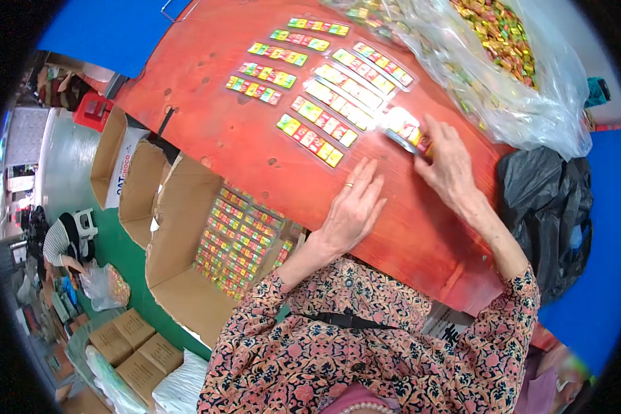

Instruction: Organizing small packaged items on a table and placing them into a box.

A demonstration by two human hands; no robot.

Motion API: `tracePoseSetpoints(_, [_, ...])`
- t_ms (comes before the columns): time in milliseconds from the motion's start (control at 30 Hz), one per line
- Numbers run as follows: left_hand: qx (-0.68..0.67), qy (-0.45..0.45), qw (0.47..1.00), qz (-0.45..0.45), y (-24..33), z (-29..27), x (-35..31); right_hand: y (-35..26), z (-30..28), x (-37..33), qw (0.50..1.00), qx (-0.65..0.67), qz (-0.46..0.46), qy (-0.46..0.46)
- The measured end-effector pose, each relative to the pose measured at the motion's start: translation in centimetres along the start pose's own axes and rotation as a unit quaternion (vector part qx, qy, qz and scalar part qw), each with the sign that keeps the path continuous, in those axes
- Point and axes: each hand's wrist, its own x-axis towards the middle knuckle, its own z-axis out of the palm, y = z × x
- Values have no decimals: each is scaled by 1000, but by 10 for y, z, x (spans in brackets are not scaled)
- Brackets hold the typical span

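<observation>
My right hand point(450, 162) grips the near right end of a clear strip pack point(401, 127) with small colourful pieces in it. Glare on the plastic hides how many packs are there. To its left my left hand point(352, 210) rests on the red table, fingers stretched out and nothing in them. A ring is on one finger. Just beyond it lies a flat strip pack point(310, 140) of red, yellow and green pieces. Several more such packs lie in two slanting columns, the left column point(268, 74) and the brighter right column point(348, 86).
A big clear bag point(559, 117) of small wrapped pieces point(497, 38) covers the table's far right. Below it hangs a black plastic bag point(545, 207). An open carton point(186, 255) at the left holds rows of packs point(238, 238). Another person point(62, 241) bends over at far left.
</observation>
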Motion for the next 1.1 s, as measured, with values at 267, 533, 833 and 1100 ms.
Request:
tracePoseSetpoints(267, [31, 60, 998, -9, -10, -36, -15, 39, -10, 22, 1000, 13, 22, -8])
tracePoseSetpoints(533, [88, 100, 990, -38, -28, -57, -25, 40, -10, 30, 999, -31, 19, -13])
tracePoseSetpoints(833, [121, 214, 916, -317, -78, -130, -121, 48, -19, 31, 993, -111, -19, 26])
tracePoseSetpoints(1100, [69, -78, 868, -485, -193, -86, -276, -13, -26, 32, 990, -79, -59, 104])
